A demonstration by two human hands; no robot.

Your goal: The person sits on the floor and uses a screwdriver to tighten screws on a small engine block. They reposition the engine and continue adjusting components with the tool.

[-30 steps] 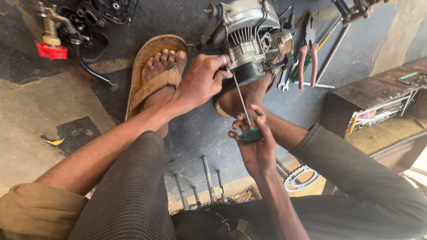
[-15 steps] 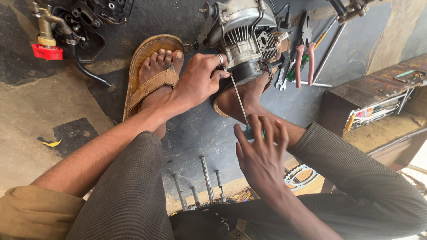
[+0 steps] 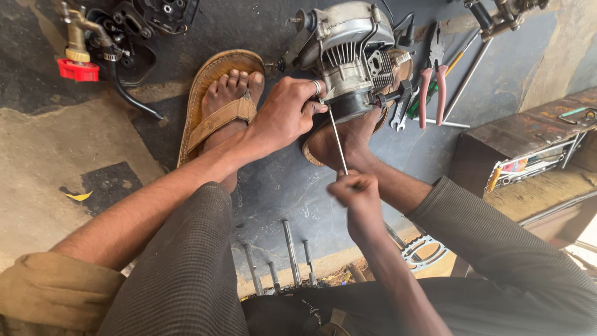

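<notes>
Item one: your left hand [image 3: 287, 115], fingers curled and pressed against the lower edge of the grey finned metal engine block [image 3: 351, 53], a ring on one finger. The hand steadies the block from its near side.

Item two: your right hand [image 3: 357, 196], fingers closed tight around the handle of a thin steel-shafted screwdriver [image 3: 339, 142]. The handle itself is hidden inside the fist. The shaft runs up and slightly left from the fist to the underside of the engine block, where its tip meets the dark round part just beside your left fingertips.

Item three: the engine block, resting on the dark oil-stained floor [image 3: 273, 186] at the top centre of the view, propped against your right foot [image 3: 339, 140], which lies under it.

Item four: your left foot in a tan leather sandal [image 3: 214, 102], flat on the floor, just left of your left hand.

Item five: red-handled pliers [image 3: 432, 78], lying to the right of the block, with spanners and a green-handled tool beside them.

Item six: a brass tap with a red square base [image 3: 76, 53], top left, well apart from the work, near a black rubber hose [image 3: 127, 93].

Item seven: four long steel bolts [image 3: 289, 249], lying between your knees.

Item eight: a toothed steel sprocket [image 3: 423, 252], partly hidden under your right sleeve.

Item nine: a dark metal toolbox [image 3: 522, 140], at right.
</notes>
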